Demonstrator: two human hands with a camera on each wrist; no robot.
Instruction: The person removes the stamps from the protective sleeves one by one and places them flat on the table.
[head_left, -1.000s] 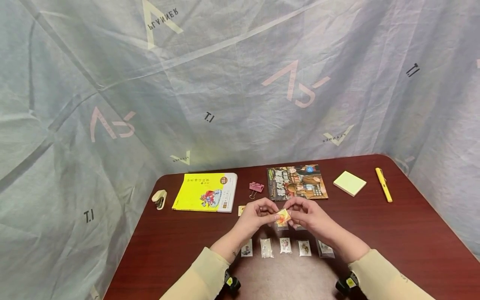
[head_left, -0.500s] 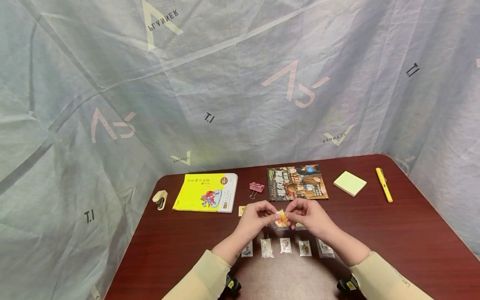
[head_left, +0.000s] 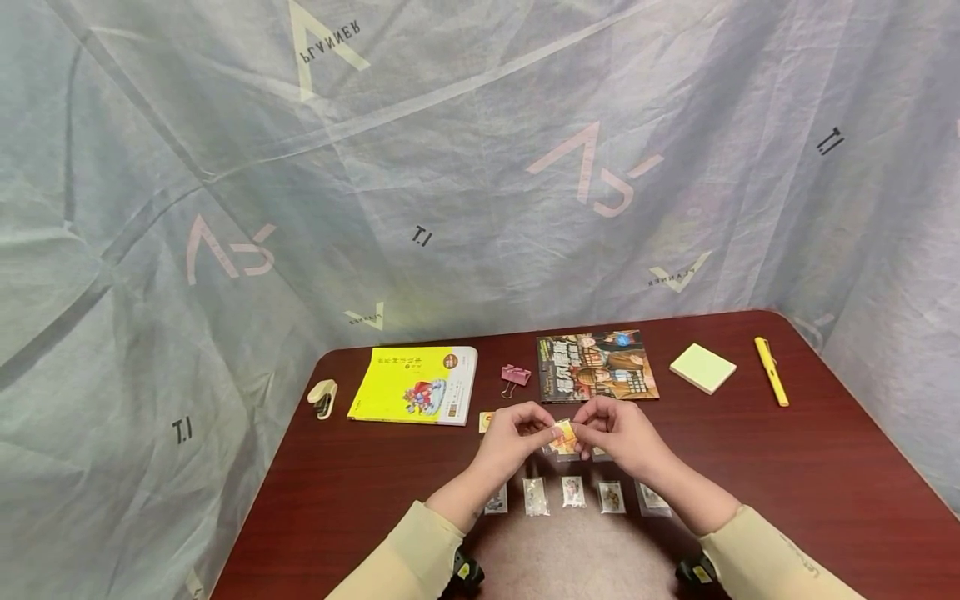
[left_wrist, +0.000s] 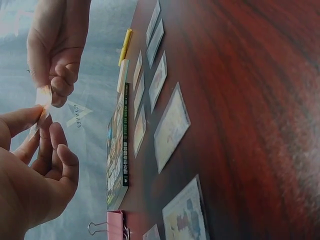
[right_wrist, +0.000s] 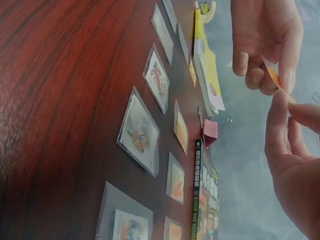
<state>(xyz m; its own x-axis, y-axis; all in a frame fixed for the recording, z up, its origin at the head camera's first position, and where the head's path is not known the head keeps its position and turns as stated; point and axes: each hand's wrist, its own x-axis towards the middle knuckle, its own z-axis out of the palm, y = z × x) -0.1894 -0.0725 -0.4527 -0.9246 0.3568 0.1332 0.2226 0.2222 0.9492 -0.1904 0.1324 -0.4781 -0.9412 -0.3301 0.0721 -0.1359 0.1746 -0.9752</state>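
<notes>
In the head view my left hand (head_left: 510, 442) and right hand (head_left: 618, 433) meet above the table. Between their thumbs and fingers they pinch a small yellow-orange stamp (head_left: 564, 437). The right wrist view shows this stamp (right_wrist: 271, 75) edge-on, with the left hand (right_wrist: 265, 35) at its far side and the right hand (right_wrist: 300, 175) nearer. Whether a clear sleeve is around it I cannot tell. Below the hands lies a row of stamps in clear sleeves, among them a sleeved stamp (head_left: 573, 492) in the middle. Several more lie behind, partly hidden by the hands.
Farther back are a yellow book (head_left: 412, 383), a pink binder clip (head_left: 515, 375), a dark illustrated book (head_left: 596, 367), a sticky-note pad (head_left: 702, 367) and a yellow pen (head_left: 771, 371). A cream stapler (head_left: 322, 398) lies at the table's left edge. A grey curtain (head_left: 450, 167) hangs behind.
A second ago the stamp was tilted between the hands; its angle has since shifted slightly and the right fingers have moved a little along it. The things on the table stay in place.
</notes>
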